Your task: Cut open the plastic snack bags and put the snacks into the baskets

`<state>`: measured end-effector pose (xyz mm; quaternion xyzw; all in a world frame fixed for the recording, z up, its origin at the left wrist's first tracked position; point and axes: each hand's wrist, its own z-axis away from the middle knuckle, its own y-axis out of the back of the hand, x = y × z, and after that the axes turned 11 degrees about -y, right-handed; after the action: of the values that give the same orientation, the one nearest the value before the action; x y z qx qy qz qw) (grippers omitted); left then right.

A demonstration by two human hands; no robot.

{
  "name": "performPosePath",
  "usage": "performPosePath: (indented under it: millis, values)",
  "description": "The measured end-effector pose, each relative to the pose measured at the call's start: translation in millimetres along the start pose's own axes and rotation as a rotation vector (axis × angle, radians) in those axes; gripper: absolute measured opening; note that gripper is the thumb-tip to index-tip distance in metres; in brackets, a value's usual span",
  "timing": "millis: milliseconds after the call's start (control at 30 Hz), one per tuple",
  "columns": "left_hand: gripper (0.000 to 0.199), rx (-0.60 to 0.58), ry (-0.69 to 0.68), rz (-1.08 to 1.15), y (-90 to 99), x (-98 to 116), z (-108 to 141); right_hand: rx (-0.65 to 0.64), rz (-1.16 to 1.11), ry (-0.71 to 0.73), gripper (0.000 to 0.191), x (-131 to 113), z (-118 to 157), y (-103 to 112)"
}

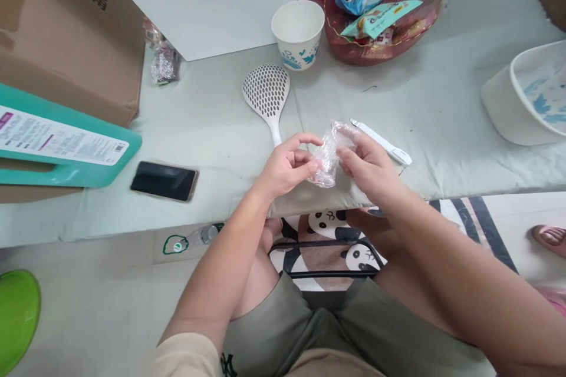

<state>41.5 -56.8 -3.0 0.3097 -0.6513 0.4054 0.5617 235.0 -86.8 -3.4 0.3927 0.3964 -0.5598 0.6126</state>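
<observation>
Between my two hands is a crumpled piece of clear plastic wrap (326,159), above the table's front edge. My left hand (287,168) pinches its left side between thumb and fingers. On the other side, my right hand (367,162) grips the wrap with thumb and forefinger. Whether anything lies inside the wrap I cannot tell. A white utility knife (382,141) lies just beyond my right hand. Behind my left hand rests a white slotted skimmer (267,91), its handle end hidden by that hand.
A paper cup (298,32) and a red bowl (354,56) of wrapped snacks stand at the back. At left are a phone (164,181), a teal container (119,135), a cardboard box (79,41) and a small wrapped bundle (165,63). A white tub (504,100) is at right.
</observation>
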Motion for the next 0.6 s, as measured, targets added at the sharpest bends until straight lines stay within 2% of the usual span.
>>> performPosePath:
  millis: [67,133,267,333,467,600]
  values:
    - [0.027,-0.035,0.040,0.075,0.5,1,-2,0.025,0.174,0.021,0.055,0,1,1]
    - [0.031,-0.059,0.087,0.160,1.4,2,-4,0.036,0.305,0.045,0.051,1,2,1]
    - [0.040,-0.053,0.093,0.316,4.1,5,-5,0.009,0.376,0.109,0.027,4,2,0]
    - [0.044,-0.068,0.060,0.328,5.4,5,-4,-0.008,0.404,0.098,0.026,3,3,-1]
    - [0.047,-0.112,-0.035,0.189,5.6,1,-5,-0.060,0.405,0.049,0.030,-2,7,0]
    - [0.043,-0.167,-0.103,-0.030,2.6,-7,-5,-0.168,0.223,0.028,0.029,3,5,3]
